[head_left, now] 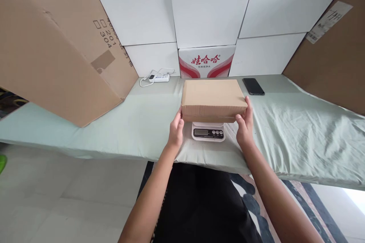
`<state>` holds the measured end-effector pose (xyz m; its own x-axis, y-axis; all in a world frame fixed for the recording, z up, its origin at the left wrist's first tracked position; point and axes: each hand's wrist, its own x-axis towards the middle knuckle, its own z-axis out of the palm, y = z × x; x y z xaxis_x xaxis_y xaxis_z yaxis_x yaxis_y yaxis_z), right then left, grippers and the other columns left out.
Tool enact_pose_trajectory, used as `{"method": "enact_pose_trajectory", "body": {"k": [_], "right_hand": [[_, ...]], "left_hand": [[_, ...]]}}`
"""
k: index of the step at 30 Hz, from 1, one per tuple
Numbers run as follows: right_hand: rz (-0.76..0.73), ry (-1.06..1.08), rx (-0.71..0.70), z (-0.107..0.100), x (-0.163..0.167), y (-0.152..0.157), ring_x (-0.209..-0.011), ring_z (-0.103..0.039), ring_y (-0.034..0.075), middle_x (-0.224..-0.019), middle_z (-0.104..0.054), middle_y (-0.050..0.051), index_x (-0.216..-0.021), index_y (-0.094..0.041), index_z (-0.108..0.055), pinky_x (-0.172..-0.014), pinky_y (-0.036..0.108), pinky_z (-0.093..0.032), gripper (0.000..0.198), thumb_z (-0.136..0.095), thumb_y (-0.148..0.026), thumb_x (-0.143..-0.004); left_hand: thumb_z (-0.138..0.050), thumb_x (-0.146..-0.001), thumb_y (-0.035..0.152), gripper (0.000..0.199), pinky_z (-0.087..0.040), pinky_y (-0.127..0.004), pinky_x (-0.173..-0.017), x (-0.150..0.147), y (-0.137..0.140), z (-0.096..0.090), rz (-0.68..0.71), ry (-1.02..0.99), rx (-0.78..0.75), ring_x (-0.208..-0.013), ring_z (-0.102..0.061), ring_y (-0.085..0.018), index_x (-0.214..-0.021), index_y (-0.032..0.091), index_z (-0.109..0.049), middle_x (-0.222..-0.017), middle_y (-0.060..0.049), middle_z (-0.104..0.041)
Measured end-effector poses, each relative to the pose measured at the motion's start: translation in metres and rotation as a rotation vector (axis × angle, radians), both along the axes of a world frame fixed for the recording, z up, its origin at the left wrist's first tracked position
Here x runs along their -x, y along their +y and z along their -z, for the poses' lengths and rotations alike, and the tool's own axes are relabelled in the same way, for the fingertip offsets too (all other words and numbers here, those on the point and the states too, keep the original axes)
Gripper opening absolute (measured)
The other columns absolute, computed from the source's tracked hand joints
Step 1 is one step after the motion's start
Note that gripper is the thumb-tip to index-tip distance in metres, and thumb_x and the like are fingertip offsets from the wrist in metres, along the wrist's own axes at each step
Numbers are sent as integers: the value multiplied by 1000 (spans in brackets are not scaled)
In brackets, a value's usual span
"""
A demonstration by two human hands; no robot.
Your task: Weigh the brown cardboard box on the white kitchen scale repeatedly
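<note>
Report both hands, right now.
Left hand: holding the cardboard box by its left end.
Right hand: holding the same box by its right end.

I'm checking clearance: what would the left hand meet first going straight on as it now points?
The left hand would likely meet the tan rectangular cardboard box, whose left side it touches, though depth is unclear.

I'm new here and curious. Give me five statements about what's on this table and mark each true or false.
1. The left hand and right hand hold a cardboard box. True.
2. A digital scale shows at the cardboard box's near side. True.
3. The right hand holds a black smartphone. False: the black smartphone lies apart, right of the cardboard box.
4. A white carton with red lettering stands beyond the cardboard box. True.
5. The small white device lies right of the cardboard box. False: the small white device lies to its left.
</note>
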<state>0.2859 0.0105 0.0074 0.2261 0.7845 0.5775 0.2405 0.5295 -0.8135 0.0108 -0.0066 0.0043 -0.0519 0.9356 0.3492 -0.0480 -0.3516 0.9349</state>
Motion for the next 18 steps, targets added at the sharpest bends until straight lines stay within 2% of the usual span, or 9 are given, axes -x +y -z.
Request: {"method": "enact_pose_trajectory", "body": {"k": [4, 7, 9, 12, 14, 18], "right_hand": [[-72, -7, -51, -28, 1, 11, -170, -44, 41, -180, -49, 4, -173, -46, -39, -140, 74, -36, 82, -65, -70, -99], [-107, -46, -92, -48, 0, 46, -172, -42, 41, -182, -47, 4, -174, -45, -35, -142, 73, -34, 90, -64, -79, -95], [-115, -58, -123, -50, 0, 79, -175, -37, 40, -183, -44, 5, -174, -42, -33, -144, 70, -30, 97, -64, -83, -92], [-116, -13, -137, -30, 1, 127, -177, -30, 38, -187, -35, 7, -174, -37, -32, -147, 68, -24, 106, -66, -85, -87], [-116, 36, -90, -9, 0, 148, -175, -33, 39, -186, -35, 10, -174, -34, -29, -147, 70, -22, 112, -68, -85, -82], [-137, 68, -11, 19, -3, 163, -174, -35, 38, -184, -38, 13, -174, -30, -28, -148, 67, -19, 118, -72, -82, -78]], "left_hand": [[-53, -97, 89, 89, -44, -51, -142, 8, 17, -23, -2, -31, -41, -171, -48, -37, -162, 29, -62, -177, -10, -58], [-52, -94, 94, 93, -43, -51, -142, 9, 55, -38, 4, -33, -73, -171, -49, -37, -160, 29, -62, -174, -10, -62], [-52, -92, 96, 93, -43, -50, -142, 5, 86, -39, 10, -38, -56, -171, -49, -37, -158, 30, -63, -173, -9, -63], [-54, -89, 98, 96, -42, -51, -142, -4, 127, -24, 2, -44, 2, -169, -51, -36, -156, 30, -63, -172, -10, -64], [-55, -87, 99, 99, -39, -54, -143, -9, 143, -10, -10, -24, 47, -169, -51, -37, -157, 29, -62, -173, -11, -63], [-55, -89, 98, 96, -36, -54, -145, -9, 154, 10, 5, 2, 97, -170, -50, -35, -157, 30, -61, -174, -11, -61]]}}
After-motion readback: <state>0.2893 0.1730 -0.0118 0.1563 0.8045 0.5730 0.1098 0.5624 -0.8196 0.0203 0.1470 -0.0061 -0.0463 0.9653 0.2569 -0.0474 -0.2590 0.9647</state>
